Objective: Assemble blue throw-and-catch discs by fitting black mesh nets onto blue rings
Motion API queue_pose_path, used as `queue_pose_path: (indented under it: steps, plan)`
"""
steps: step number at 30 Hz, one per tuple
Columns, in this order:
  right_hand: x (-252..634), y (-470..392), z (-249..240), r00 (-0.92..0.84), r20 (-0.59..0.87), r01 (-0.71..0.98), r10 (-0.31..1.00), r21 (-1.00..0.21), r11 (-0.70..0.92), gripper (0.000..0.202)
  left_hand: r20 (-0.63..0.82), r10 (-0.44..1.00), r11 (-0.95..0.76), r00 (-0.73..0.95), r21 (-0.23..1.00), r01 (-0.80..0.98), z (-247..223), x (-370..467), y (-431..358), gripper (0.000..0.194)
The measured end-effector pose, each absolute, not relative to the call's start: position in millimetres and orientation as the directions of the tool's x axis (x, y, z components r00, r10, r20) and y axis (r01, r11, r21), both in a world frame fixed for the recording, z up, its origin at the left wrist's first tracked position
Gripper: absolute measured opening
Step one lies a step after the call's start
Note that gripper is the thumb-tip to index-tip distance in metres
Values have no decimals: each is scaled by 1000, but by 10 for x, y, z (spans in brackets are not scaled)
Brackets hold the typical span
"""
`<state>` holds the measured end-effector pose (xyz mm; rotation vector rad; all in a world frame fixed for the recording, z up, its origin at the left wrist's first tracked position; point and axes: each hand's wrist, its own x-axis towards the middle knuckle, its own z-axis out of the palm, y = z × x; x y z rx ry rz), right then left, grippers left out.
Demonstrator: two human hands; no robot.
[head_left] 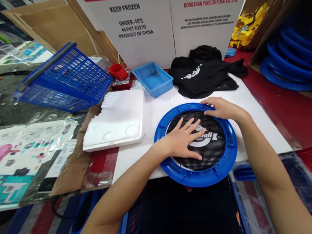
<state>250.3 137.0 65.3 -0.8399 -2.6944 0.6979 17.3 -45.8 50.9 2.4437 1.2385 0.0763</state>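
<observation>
A blue plastic ring (171, 170) lies at the front edge of the white work surface. Inside it sits a round black mesh disc (212, 152) with white printed lettering, partly covered by my fingers. My left hand (184, 140) rests flat on the mesh with its fingers spread. At the ring's far right rim is my right hand (218, 108), thumb and fingers apart, touching the rim without a visible grip. Just behind the ring, a pile of black mesh fabric (203, 76) with a white print lies heaped.
A white foam block (119, 122) and a light blue tray (154, 80) stand left of the ring. Farther left leans a blue basket (65, 80). A red cup (118, 72) is near the tray. White cartons (147, 47) wall the back; blue rings (289, 61) stack at right.
</observation>
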Motion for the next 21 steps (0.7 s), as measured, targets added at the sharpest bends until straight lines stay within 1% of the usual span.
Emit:
queue_pose_path:
  steps: [3, 6, 8, 11, 12, 14, 18, 19, 21]
  plan:
    - [2504, 1371, 650, -812, 69, 476, 579, -495, 727, 51, -182, 802, -489, 569, 346, 801, 539, 208, -499, 113]
    - [2501, 1363, 660, -810, 64, 484, 582, -488, 726, 52, -214, 792, -487, 572, 342, 803, 600, 207, -492, 115]
    - [2495, 1357, 667, -809, 64, 487, 585, -483, 727, 52, -210, 790, -491, 576, 346, 799, 632, 177, -454, 107]
    - [2487, 1353, 666, -811, 72, 483, 581, -479, 733, 50, -139, 817, -496, 559, 323, 806, 632, 110, -386, 84]
    - [2485, 1354, 662, -812, 78, 478, 578, -478, 736, 50, -120, 824, -497, 553, 313, 809, 619, 88, -371, 79]
    - [2486, 1360, 651, -813, 90, 472, 575, -478, 741, 48, -126, 831, -487, 542, 306, 818, 588, 56, -359, 78]
    - [2497, 1398, 616, -810, 108, 460, 576, -492, 739, 47, -198, 821, -455, 536, 340, 823, 596, 54, -326, 86]
    - [2500, 1411, 608, -811, 110, 453, 575, -505, 735, 47, -207, 819, -448, 536, 353, 821, 621, 64, -298, 84]
    - [2505, 1436, 597, -810, 111, 435, 575, -543, 718, 47, -190, 826, -441, 530, 368, 819, 681, 88, -215, 75]
